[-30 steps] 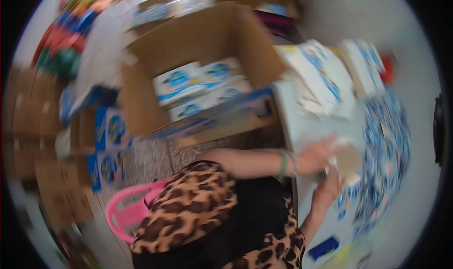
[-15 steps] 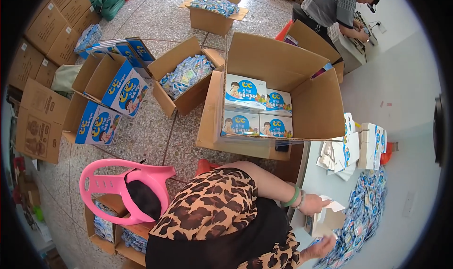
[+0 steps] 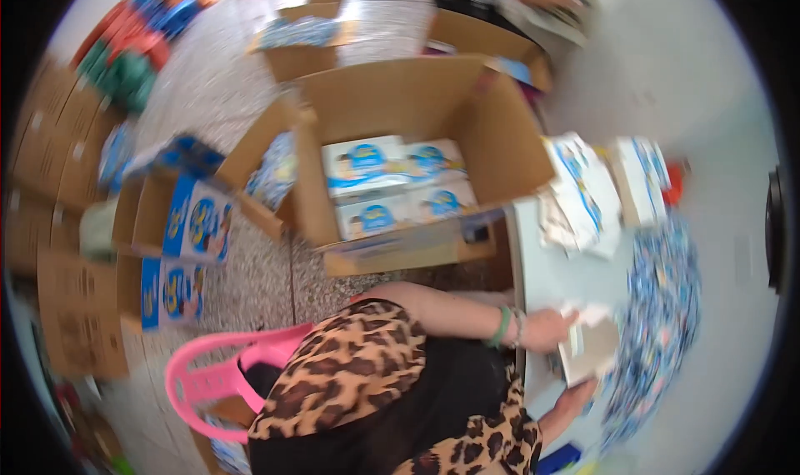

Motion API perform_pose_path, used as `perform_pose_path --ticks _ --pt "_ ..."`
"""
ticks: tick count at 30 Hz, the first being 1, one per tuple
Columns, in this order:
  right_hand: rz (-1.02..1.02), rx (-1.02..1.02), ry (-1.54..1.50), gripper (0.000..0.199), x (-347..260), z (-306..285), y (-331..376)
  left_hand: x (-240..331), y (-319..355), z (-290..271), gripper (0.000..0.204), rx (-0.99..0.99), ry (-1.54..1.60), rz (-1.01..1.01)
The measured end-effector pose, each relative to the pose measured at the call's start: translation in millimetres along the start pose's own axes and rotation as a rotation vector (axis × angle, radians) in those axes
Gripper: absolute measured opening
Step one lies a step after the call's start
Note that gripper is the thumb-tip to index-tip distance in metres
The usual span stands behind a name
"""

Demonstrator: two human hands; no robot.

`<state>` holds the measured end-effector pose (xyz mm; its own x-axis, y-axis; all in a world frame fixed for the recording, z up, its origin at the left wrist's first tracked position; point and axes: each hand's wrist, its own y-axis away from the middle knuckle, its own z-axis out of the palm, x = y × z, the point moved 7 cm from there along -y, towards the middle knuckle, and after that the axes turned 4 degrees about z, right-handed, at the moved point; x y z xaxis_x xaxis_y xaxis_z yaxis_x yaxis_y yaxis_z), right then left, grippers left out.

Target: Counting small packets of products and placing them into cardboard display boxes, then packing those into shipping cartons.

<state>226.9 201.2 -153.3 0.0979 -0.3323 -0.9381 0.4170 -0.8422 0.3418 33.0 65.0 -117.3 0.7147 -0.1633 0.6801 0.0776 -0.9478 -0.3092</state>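
Observation:
A small white carton (image 3: 590, 352) stands with its top open on the pale table, its grey inside showing. My left hand (image 3: 545, 330), with a green bangle (image 3: 501, 327) and a beaded bracelet on its wrist, grips the carton's edge, the index finger along a raised flap. At the carton's lower end my right hand (image 3: 575, 398) has its fingers closed around the corner; blur hides their exact hold. Beside the carton spreads a long heap of small blue-and-white packets (image 3: 662, 308). Whether packets lie inside the carton is hard to make out.
Flat printed cartons (image 3: 579, 196) and a stack of them (image 3: 637, 183) lie farther up the table (image 3: 542, 283). A large cardboard box (image 3: 408, 100) holds several filled cartons. A pink chair (image 3: 187, 383) stands at left. A blue object (image 3: 558, 458) lies near the lower table edge.
The view has shifted and blurred. My right hand has come up against the carton's lower end. The carton is tilted more toward me, its opening showing more. My left hand stays at its edge.

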Motion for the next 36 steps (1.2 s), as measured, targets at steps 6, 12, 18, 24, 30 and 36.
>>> perform_pose_path --ticks 6,12,18,24,30,36 --pt "-0.326 0.140 0.536 0.046 -20 39 -6 11 -2 -42 0.009 -0.081 0.091 0.072" --pt "-0.110 0.202 0.317 0.042 -12 40 6 -45 -19 -54 0.027 0.361 0.869 -0.401" --pt "-0.077 0.238 0.348 0.046 -17 41 17 -33 -53 -10 0.045 -0.041 0.429 -0.378" --pt "-0.514 -0.090 0.412 0.048 -58 48 30 -63 -50 -1 0.047 0.007 0.588 -0.422" --pt "-0.636 -0.118 1.214 0.045 -85 80 40 -59 -53 -3 0.040 0.028 0.732 -0.435" --pt "-0.371 0.184 1.442 0.059 -62 83 15 -53 -59 1 0.047 -0.103 0.339 -0.384"
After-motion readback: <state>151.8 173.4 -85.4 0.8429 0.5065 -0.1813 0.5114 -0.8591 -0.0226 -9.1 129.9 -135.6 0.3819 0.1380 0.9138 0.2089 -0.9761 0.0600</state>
